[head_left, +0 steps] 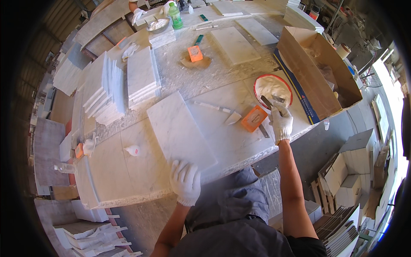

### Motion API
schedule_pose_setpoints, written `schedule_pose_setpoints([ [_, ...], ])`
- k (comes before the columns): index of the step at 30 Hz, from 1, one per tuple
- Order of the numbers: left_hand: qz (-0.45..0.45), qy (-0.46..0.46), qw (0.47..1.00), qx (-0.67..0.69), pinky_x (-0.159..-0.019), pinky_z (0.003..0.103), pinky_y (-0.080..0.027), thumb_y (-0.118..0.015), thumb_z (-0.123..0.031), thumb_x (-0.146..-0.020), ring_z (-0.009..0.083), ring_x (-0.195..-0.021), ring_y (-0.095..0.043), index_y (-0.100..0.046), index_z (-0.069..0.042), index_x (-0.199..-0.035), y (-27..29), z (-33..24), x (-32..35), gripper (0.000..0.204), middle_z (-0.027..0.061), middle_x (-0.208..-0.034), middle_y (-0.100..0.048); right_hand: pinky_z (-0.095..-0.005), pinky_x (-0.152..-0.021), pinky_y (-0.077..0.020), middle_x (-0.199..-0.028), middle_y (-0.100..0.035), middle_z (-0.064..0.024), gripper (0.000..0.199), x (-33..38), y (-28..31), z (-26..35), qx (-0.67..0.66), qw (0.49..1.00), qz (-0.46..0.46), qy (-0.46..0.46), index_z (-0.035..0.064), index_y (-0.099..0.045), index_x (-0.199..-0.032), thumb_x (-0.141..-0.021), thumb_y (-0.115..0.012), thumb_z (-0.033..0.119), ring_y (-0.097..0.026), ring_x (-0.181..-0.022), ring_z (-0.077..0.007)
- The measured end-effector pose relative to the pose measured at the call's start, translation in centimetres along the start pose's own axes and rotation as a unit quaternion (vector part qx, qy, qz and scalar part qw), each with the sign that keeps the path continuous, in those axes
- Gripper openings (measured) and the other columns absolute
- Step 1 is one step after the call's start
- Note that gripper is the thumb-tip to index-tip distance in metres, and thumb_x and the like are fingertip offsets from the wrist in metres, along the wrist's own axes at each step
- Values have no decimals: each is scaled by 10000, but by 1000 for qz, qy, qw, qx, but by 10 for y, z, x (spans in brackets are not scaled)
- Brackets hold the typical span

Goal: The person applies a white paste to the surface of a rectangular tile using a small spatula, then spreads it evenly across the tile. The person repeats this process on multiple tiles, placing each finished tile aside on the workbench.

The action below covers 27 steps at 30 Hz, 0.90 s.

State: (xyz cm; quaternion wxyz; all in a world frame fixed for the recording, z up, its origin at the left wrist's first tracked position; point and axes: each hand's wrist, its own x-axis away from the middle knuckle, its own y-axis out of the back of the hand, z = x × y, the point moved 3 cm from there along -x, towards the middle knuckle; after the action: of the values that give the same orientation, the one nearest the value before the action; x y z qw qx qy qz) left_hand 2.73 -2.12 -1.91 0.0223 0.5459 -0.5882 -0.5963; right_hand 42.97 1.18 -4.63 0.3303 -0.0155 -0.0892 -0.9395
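My left hand (pixel 185 182), in a white knitted glove, rests with its fingers laid over the near corner of a white marble tile (pixel 182 130). The tile lies at a slant on larger pale slabs. My right hand (pixel 281 122), also gloved, is closed on a putty knife (pixel 278 99) at the near rim of a red-rimmed bowl (pixel 255 91) of white paste (pixel 272 85). A dark blade (pixel 266 102) sticks out beside its fingers. An orange block (pixel 254 118) lies just left of that hand, near a white scraper (pixel 233 118) and a white pen-like stick (pixel 212 106).
An open cardboard box (pixel 319 81) stands right of the bowl. Stacked tiles (pixel 142 75) are at the left, near a small white squeeze bottle (pixel 133 150). Farther back lie another orange block (pixel 195 53) and a green bottle (pixel 175 16). Another person's gloved hand (pixel 138 16) shows at the far edge.
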Motion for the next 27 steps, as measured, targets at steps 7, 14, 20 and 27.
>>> schedule_pose_setpoints([
  [7,-23,-6,1000,-5,-1046,550,-524,-733,-130,-903,344,-1096,-683,-741,-37,-1089,1,-2,-5,208,119,-1073,-720,-247,-616,-557,-1024,-763,-20,294,-1,0,0,5,1000,1,-10,100,-777,-1283,-1029,-667,198,-687,-760,-90],
  [14,-32,16,999,-17,-1033,532,-539,-779,-134,-829,336,-1080,-686,-762,-71,-1023,2,-1,-5,205,104,-1028,-723,-248,-618,-554,-1075,-763,-7,277,-3,3,-4,-26,1000,12,-6,97,-788,-1263,-1035,-669,199,-661,-765,-82],
  [20,-42,12,999,-14,-1045,542,-538,-787,-145,-826,341,-1091,-678,-759,-88,-1028,1,-1,-3,212,102,-1042,-711,-202,-538,-482,-832,-642,23,280,27,10,0,-54,998,23,-37,62,-770,-1272,-1040,-704,205,-551,-646,-36],
  [27,-36,5,999,-19,-1052,529,-540,-808,-172,-808,321,-1105,-680,-759,-107,-1054,1,1,-2,259,75,-1055,-717,-210,-536,-452,-849,-610,15,277,134,-31,-4,-78,973,185,-114,2,-709,-1281,-1051,-682,154,-536,-650,-58],
])
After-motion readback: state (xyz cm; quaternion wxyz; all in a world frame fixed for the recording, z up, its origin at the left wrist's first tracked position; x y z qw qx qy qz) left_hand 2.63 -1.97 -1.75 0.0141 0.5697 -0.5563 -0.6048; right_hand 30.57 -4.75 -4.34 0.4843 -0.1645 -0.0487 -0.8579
